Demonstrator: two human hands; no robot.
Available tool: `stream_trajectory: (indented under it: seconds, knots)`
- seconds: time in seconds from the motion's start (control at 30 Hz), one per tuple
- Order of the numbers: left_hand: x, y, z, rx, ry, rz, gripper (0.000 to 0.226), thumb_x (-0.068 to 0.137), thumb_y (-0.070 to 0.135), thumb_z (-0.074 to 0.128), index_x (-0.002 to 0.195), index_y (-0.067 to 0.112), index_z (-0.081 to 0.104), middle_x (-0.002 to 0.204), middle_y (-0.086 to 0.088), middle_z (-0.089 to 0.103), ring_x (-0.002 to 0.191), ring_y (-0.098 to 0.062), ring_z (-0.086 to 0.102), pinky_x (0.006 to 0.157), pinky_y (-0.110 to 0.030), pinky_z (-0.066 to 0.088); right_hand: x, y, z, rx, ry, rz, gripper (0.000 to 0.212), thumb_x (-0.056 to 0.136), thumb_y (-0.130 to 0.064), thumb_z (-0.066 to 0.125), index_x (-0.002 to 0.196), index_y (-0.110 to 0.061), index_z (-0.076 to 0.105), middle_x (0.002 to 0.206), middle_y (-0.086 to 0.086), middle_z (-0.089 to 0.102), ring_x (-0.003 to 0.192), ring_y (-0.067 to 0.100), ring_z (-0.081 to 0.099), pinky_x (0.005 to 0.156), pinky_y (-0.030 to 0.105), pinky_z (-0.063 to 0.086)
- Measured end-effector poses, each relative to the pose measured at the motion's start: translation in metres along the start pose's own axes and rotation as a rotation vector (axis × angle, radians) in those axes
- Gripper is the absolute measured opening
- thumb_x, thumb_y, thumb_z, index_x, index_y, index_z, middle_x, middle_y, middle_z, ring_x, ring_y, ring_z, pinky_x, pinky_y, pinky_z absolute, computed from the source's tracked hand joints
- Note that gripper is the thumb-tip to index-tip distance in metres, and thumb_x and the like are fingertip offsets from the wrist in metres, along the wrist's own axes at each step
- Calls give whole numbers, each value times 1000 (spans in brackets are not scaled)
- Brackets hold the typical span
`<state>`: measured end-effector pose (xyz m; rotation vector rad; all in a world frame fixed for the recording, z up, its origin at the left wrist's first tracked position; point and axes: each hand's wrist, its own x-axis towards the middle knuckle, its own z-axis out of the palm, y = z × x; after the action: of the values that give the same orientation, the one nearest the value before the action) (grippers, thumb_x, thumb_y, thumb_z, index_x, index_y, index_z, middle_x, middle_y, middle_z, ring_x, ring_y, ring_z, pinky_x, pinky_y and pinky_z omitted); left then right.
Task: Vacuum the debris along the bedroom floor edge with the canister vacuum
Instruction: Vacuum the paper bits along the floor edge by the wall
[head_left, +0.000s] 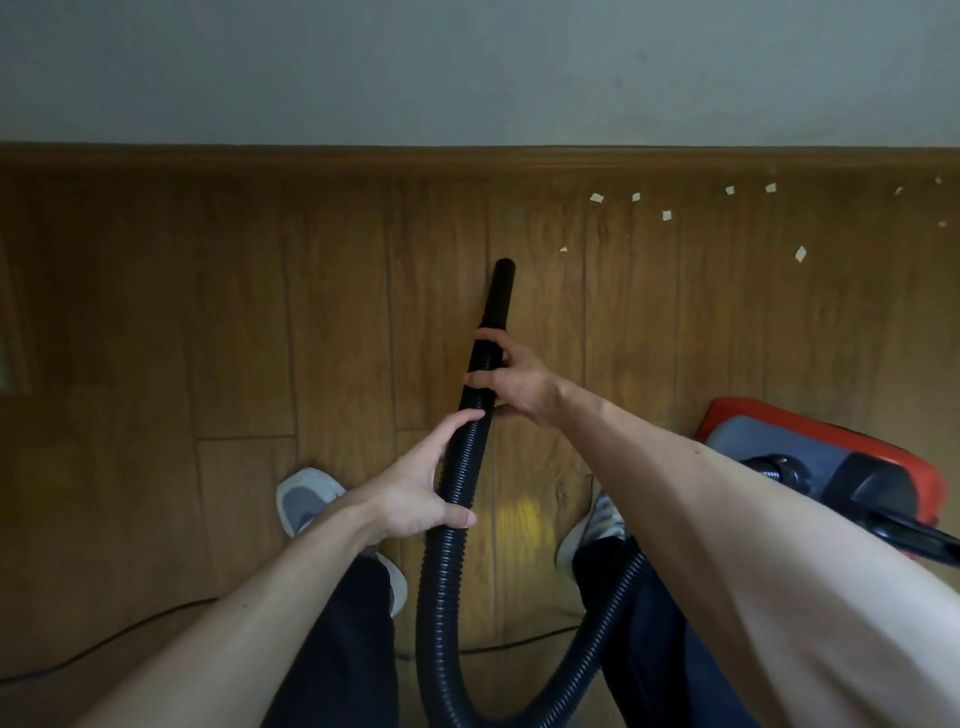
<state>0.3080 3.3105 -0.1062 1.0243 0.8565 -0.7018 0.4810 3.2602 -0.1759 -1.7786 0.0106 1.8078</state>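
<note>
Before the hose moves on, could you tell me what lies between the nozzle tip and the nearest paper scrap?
In the head view, only bare wooden floor lies between the nozzle tip and the nearest paper scrap.

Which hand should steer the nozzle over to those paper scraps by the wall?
The right hand. It grips the hose nearest the nozzle, on the same side as the scraps lying right of the tip. The left hand holds lower down, better suited to feeding slack.
</note>
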Motion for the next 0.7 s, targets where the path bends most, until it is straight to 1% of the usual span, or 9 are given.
stream_trajectory:
  seconds: [0.13, 0.27, 0.37, 0.43, 0.57, 0.7]
  knots:
    - [7, 11, 9, 42, -10, -12, 107, 76, -8, 76, 140, 61, 26, 123, 8, 49, 104, -22, 64, 86, -40, 59, 0, 6, -16, 39, 21, -7, 67, 89, -3, 67, 143, -33, 41, 135, 13, 49, 110, 31, 61, 77, 42, 61]
    - [20, 24, 18, 84, -15, 1, 106, 76, -8, 76, 141, 59, 26, 122, 6, 50, 99, -21, 65, 85, -38, 59, 0, 5, -35, 53, 40, -20, 65, 89, -3, 66, 140, -34, 42, 134, 12, 49, 109, 31, 61, 83, 48, 59]
    - [29, 33, 24, 111, -23, 13, 106, 76, -8, 76, 141, 58, 26, 124, 6, 49, 100, -22, 64, 87, -40, 59, 1, 4, -50, 51, 50, -21, 66, 89, -3, 65, 142, -34, 40, 135, 13, 49, 113, 32, 58, 86, 51, 58]
    - [35, 39, 27, 118, -26, 17, 105, 76, -9, 76, 141, 58, 28, 125, 8, 48, 102, -22, 64, 88, -41, 58, 1, 4, -59, 63, 52, -22, 68, 89, -3, 65, 144, -33, 39, 136, 13, 49, 114, 33, 58, 87, 51, 57]
    - [45, 55, 30, 168, -31, 16, 104, 77, -7, 77, 141, 59, 27, 124, 12, 47, 106, -21, 63, 88, -38, 58, 1, 1, -75, 90, 85, -46, 67, 90, -2, 65, 145, -31, 38, 135, 14, 49, 110, 31, 60, 85, 50, 58]
    - [53, 70, 30, 208, -35, 24, 103, 76, -6, 77, 141, 56, 28, 121, 15, 47, 109, -16, 61, 85, -28, 56, 3, -5, -87, 82, 107, -51, 65, 90, -4, 65, 143, -33, 40, 136, 13, 50, 109, 30, 61, 81, 46, 60]
